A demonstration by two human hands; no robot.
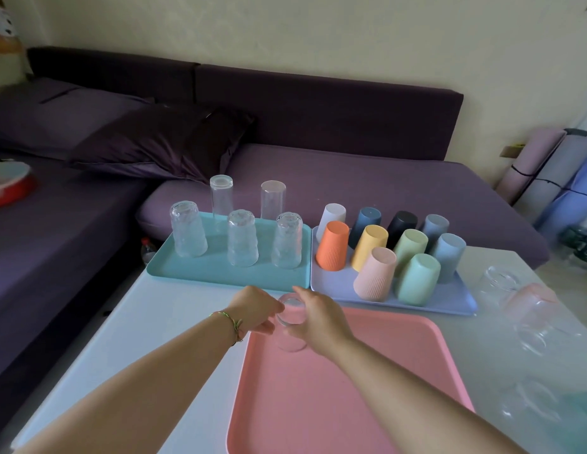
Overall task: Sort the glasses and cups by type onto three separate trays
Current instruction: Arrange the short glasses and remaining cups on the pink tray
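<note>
Head view, risk: I see the clear glass (290, 322) upside down at the far left corner of the pink tray (351, 388), close to the tray's raised rim. If I let go while its mouth sits on that rim, I judge it would tip toward the counter (174, 309).
Head view, slip: the glass is smooth and see-through, so its edges are hard for me to read. A loose pinch could let it slide.
Head view, neighbours: the teal tray (220, 270) with tall glasses and the lilac tray (338, 283) with coloured cups lie just beyond. A jerk forward could knock the nearest ones.
Head view, unsorted: blurred clear glasses (521, 316) wait on the counter at right, near my right forearm's path back.
Left hand (256, 309): arm stretched forward, fingers curled down, touching the glass's left side.
Right hand (318, 319): arm reaching in from the right, fingers wrapped round the glass's right side, clasping it.
</note>
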